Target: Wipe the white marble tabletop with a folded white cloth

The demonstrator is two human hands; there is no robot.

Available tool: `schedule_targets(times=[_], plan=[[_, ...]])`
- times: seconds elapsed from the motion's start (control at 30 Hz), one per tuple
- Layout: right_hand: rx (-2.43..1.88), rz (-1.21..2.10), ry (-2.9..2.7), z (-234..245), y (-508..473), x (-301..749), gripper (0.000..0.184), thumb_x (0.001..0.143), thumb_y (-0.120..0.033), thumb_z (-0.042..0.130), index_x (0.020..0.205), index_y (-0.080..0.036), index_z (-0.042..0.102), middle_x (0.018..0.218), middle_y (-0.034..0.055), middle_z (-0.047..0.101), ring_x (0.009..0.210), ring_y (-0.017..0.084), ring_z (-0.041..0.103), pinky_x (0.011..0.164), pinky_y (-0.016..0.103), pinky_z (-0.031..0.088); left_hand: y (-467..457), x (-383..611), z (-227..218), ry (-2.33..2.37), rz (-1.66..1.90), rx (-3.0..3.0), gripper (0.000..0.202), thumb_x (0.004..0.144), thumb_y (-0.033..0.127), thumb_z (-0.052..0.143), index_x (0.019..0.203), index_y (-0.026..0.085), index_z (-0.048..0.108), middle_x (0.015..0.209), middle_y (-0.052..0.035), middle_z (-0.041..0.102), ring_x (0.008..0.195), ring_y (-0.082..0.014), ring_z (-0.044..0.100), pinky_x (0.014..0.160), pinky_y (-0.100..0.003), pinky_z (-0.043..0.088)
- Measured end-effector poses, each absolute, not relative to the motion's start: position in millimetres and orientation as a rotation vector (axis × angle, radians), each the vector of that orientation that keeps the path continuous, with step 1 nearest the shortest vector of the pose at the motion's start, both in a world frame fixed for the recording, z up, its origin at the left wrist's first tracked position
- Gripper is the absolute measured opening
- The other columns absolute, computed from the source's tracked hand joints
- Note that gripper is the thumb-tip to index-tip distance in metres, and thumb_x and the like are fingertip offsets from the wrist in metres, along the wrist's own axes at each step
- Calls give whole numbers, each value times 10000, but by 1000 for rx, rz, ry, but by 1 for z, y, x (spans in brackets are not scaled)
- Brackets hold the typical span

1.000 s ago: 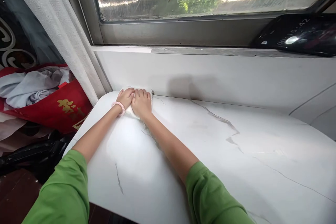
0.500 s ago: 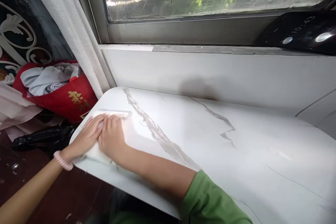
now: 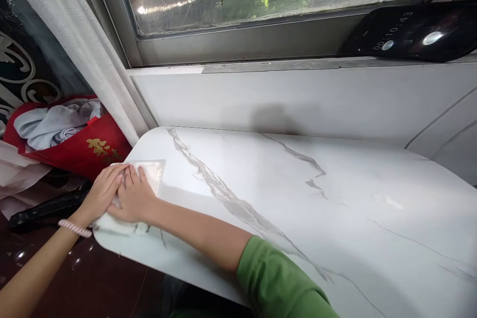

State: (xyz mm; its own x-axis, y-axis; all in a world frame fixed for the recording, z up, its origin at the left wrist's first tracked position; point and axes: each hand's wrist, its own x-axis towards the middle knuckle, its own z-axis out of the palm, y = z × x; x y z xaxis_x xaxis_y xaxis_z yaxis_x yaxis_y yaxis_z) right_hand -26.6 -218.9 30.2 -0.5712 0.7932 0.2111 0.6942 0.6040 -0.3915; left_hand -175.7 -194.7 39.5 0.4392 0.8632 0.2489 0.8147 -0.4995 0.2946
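Observation:
A white cloth (image 3: 152, 173) lies at the left end of a white marble-patterned table (image 3: 238, 164). My left hand (image 3: 101, 191) lies on the cloth's left part with its fingers stretched out; a pink twisted bracelet (image 3: 75, 228) circles that wrist. Beside it, my right hand (image 3: 134, 199) presses flat on the cloth, its fingers extended and a little apart. The two hands touch at the fingertips. Part of the cloth is hidden under them, and its lower edge shows bunched folds near the table's rounded corner.
Left of the table stands a red bag (image 3: 78, 151) filled with light grey fabric, beside a white curtain (image 3: 70, 44). A black object (image 3: 46, 207) sits below the bag. Behind the table runs a white wall under a framed window; a black timer display (image 3: 406, 35) rests on the ledge.
Both hands have slid left with the cloth toward the table's end. More of the cloth's right edge shows now. The camera view has shifted slightly.

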Motion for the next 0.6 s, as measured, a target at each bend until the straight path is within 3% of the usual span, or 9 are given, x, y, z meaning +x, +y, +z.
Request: schedule_targets(times=[0.13,0.23,0.6], plan=[[-1397,541,-2399,35,-168,-14,675,889,-351,403,1453,-23,231,1532,207,155,1420,332,66,1140,521,63,-137,-156,38,1423,555,2520,507,964,418,168,1296,177,467,1337,-74,495,1256,-219,410,1098,-406,285],[-1482,505,-2266,31,-134,7,579,910,-272,345,1438,-42,285,1530,167,213,1421,293,122,1150,458,95,-98,-131,35,1348,578,2501,538,970,406,124,1305,158,464,1353,-89,489,1271,-216,407,1111,-405,261],[-1616,247,-2043,5,-66,68,597,916,-322,360,1423,-11,310,1491,157,320,1398,272,204,1155,403,99,-9,-56,23,1160,667,2545,525,972,377,149,1252,136,522,1300,-91,551,1217,-207,479,1081,-381,320]])
